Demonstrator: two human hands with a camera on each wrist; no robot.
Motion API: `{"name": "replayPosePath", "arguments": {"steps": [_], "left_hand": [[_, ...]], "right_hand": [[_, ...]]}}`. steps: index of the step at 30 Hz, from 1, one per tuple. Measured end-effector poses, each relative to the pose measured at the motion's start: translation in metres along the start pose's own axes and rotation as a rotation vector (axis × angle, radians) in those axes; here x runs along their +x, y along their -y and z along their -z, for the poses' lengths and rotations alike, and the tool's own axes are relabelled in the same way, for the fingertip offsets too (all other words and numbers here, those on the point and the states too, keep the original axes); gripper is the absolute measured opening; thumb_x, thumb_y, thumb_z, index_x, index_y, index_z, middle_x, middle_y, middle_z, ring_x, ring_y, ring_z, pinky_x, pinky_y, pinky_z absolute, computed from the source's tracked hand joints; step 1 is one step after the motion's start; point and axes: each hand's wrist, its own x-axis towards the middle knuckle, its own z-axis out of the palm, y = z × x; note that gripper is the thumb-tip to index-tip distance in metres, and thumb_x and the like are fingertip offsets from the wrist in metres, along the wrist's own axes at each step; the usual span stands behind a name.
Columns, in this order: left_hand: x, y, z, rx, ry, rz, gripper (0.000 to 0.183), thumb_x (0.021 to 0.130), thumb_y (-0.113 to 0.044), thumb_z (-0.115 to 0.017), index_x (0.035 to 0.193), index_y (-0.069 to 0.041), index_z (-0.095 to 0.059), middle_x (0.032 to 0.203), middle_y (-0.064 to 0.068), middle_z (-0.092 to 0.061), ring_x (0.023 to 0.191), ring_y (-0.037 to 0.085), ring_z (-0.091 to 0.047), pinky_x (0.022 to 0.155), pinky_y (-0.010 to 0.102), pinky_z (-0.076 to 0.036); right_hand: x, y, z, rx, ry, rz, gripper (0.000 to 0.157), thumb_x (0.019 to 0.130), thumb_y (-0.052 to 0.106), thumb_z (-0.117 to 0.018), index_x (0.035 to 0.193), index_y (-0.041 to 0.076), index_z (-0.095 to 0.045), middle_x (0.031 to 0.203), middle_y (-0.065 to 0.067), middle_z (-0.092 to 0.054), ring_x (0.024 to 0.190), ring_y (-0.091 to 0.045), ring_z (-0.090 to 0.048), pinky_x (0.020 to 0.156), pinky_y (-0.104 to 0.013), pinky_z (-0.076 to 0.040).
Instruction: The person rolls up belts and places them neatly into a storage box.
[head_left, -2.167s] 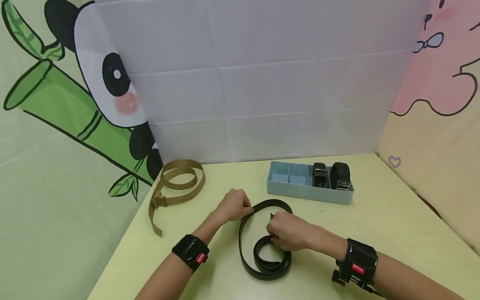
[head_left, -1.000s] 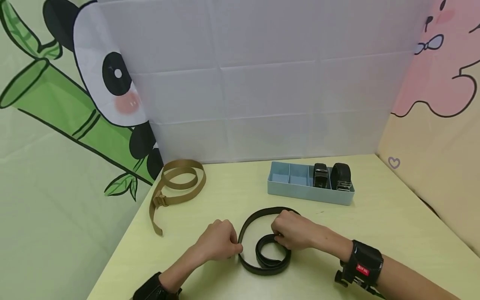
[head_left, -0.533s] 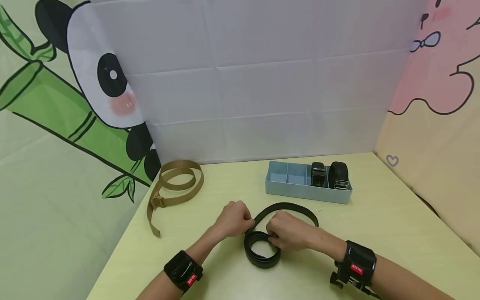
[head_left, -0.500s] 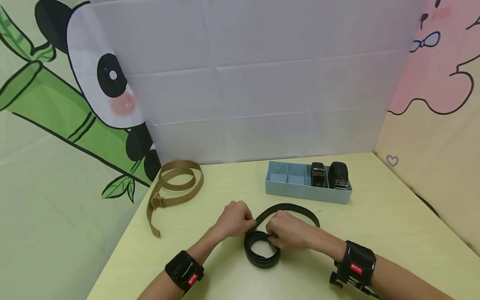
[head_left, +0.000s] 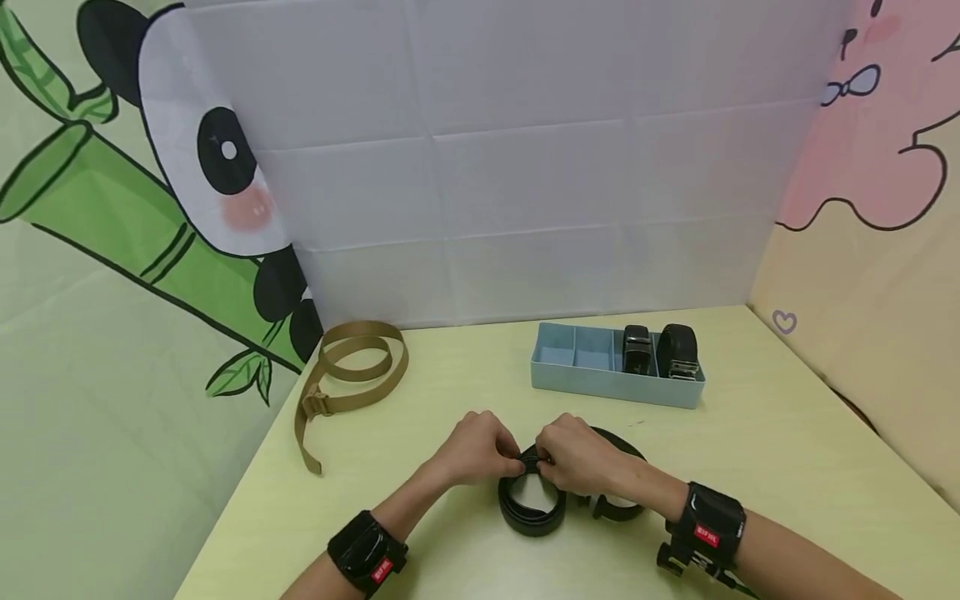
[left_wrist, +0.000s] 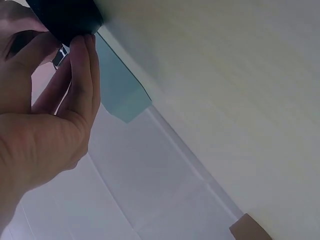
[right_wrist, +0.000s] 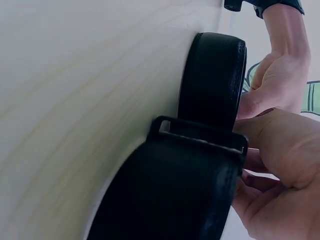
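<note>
A black belt (head_left: 531,527) stands on its edge on the table, partly wound into a round coil. My left hand (head_left: 476,450) pinches the coil's far left side between thumb and fingers. Close beside it, my right hand (head_left: 576,454) grips the far right side of the coil. The belt's looser length curves behind the right hand, partly hidden by it. In the right wrist view the buckle frame (right_wrist: 200,136) sits on the strap, with the coil (right_wrist: 212,75) beyond it and my right hand's fingers behind. The left wrist view shows my left fingertips (left_wrist: 82,42) on the dark strap.
A blue-grey divided box (head_left: 618,387) stands toward the back right, with two rolled black belts (head_left: 638,350) in its right compartments. A tan webbing belt (head_left: 363,400) lies loosely coiled at the back left. White cloth (head_left: 525,208) hangs behind the table.
My left hand has come to the right, along the strap, up to the right hand. The coil has shifted slightly right, and the belt's loose loop has become smaller, with its buckle showing beside the coil.
</note>
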Motion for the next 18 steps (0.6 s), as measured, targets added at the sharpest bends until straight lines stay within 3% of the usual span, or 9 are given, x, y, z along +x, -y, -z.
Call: {"name": "replayPosePath", "arguments": {"steps": [5, 9, 13, 18], "left_hand": [[0.0, -0.003, -0.001, 0.033, -0.011, -0.015, 0.007, 0.076, -0.015, -0.082, 0.07, -0.019, -0.083, 0.059, -0.016, -0.069, 0.053, -0.001, -0.057, 0.048, 0.017, -0.043], [-0.002, -0.01, -0.001, 0.058, -0.025, -0.02, 0.011, 0.077, -0.013, -0.081, 0.066, -0.016, -0.081, 0.056, -0.013, -0.067, 0.049, 0.0, -0.054, 0.046, 0.016, -0.042], [-0.005, -0.01, 0.0, 0.07, -0.034, -0.001, 0.009, 0.078, -0.013, -0.081, 0.069, -0.014, -0.082, 0.057, -0.012, -0.068, 0.05, 0.0, -0.055, 0.046, 0.016, -0.043], [-0.004, 0.0, 0.004, 0.106, -0.062, 0.023, 0.006, 0.079, -0.013, -0.082, 0.073, -0.013, -0.083, 0.061, -0.01, -0.071, 0.051, 0.001, -0.056, 0.048, 0.018, -0.046]], "right_hand": [[-0.002, -0.002, 0.0, 0.024, 0.002, -0.01, 0.034, 0.087, 0.007, -0.077, 0.061, 0.02, -0.059, 0.053, 0.012, -0.04, 0.048, -0.002, -0.034, 0.048, -0.017, -0.025], [-0.006, -0.007, 0.005, 0.102, -0.002, -0.013, 0.018, 0.092, 0.011, -0.075, 0.075, 0.016, -0.072, 0.064, 0.012, -0.058, 0.057, -0.001, -0.047, 0.052, -0.016, -0.039], [-0.018, -0.018, 0.024, 0.182, -0.011, 0.023, 0.005, 0.095, 0.013, -0.073, 0.097, 0.013, -0.078, 0.084, 0.009, -0.069, 0.07, -0.001, -0.057, 0.061, -0.02, -0.051], [-0.05, -0.033, 0.053, 0.221, 0.045, 0.072, 0.004, 0.097, 0.018, -0.072, 0.098, 0.019, -0.076, 0.09, 0.014, -0.068, 0.077, 0.0, -0.06, 0.067, -0.03, -0.057]]}}
